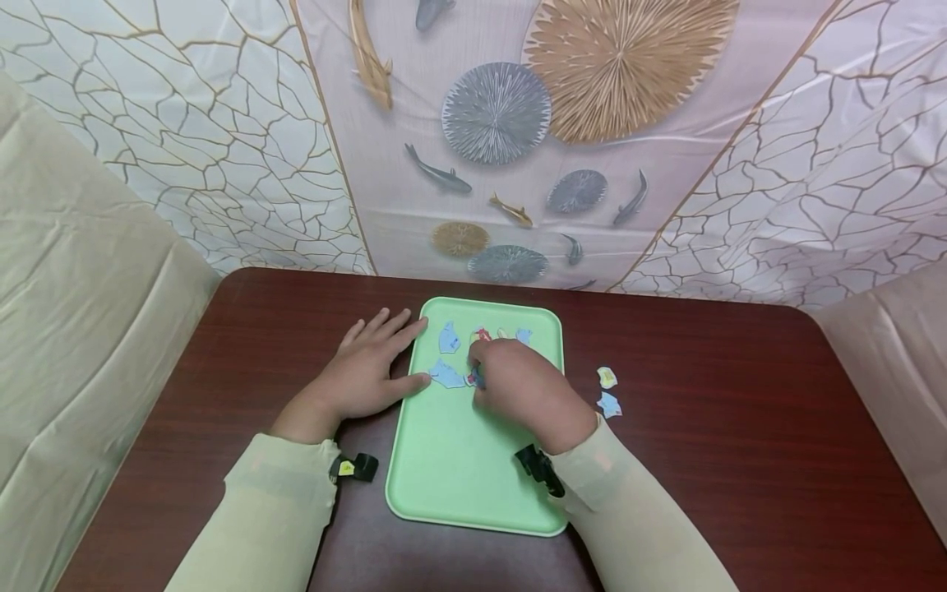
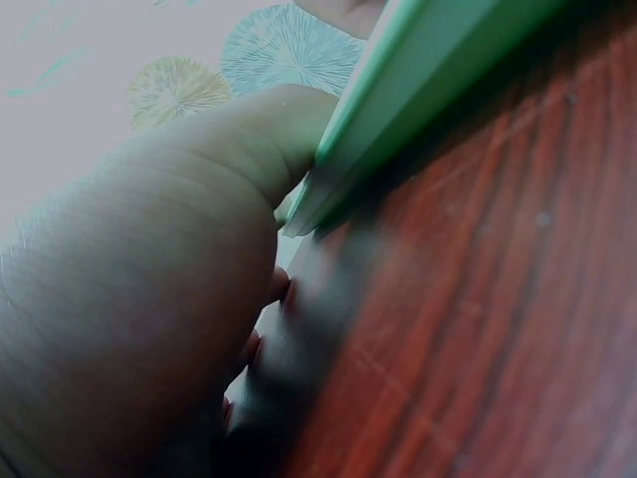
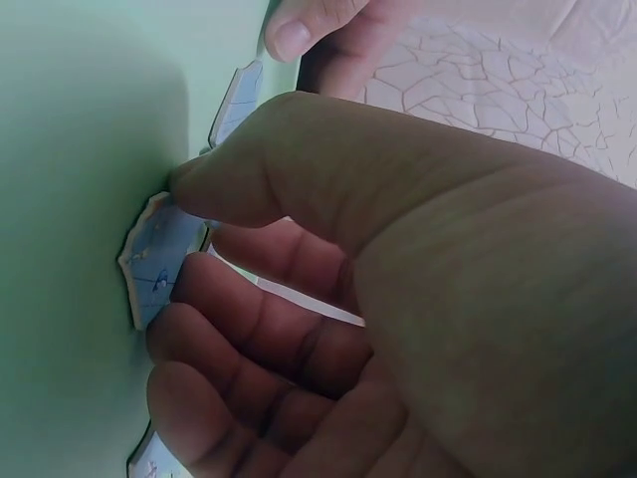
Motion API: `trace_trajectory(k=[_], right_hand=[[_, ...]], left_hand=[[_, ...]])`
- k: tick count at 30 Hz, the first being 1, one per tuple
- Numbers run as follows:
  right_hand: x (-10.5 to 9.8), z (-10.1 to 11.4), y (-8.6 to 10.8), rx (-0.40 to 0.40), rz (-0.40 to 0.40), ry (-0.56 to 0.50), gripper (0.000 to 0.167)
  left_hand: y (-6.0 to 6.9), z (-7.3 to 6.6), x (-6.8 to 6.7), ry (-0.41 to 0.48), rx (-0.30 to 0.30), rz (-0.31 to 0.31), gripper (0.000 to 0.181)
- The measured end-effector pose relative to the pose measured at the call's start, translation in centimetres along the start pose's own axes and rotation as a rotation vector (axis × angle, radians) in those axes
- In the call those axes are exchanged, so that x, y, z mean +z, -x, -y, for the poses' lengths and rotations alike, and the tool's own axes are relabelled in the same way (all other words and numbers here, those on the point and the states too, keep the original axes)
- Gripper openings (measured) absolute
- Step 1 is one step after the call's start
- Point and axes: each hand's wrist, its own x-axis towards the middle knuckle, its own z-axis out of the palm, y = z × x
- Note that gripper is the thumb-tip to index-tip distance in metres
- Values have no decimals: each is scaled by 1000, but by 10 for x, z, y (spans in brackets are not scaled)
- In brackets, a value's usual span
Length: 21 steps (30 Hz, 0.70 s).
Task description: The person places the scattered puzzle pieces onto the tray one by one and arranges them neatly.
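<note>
On the light green tray, my right hand pinches a flat blue puzzle piece with curled fingers and thumb; the hand covers most of it in the head view. My left hand lies with fingers spread at the tray's left rim, its thumb touching that rim. Close to this thumb lies another blue puzzle piece on the tray. Farther up are a blue piece, a red-and-yellow piece, partly hidden, and a small blue piece.
Two loose pieces lie on the dark wooden table right of the tray: a yellow-and-white one and a blue one. A patterned cloth hangs behind the table's far edge. Each wrist wears a black strapped device.
</note>
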Motion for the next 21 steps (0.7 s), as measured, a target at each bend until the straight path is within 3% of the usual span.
trace_trajectory(k=[21], right_hand=[[-2, 0, 0, -19, 22, 35, 18]], left_hand=[[-1, 0, 0, -3, -1, 1, 88]])
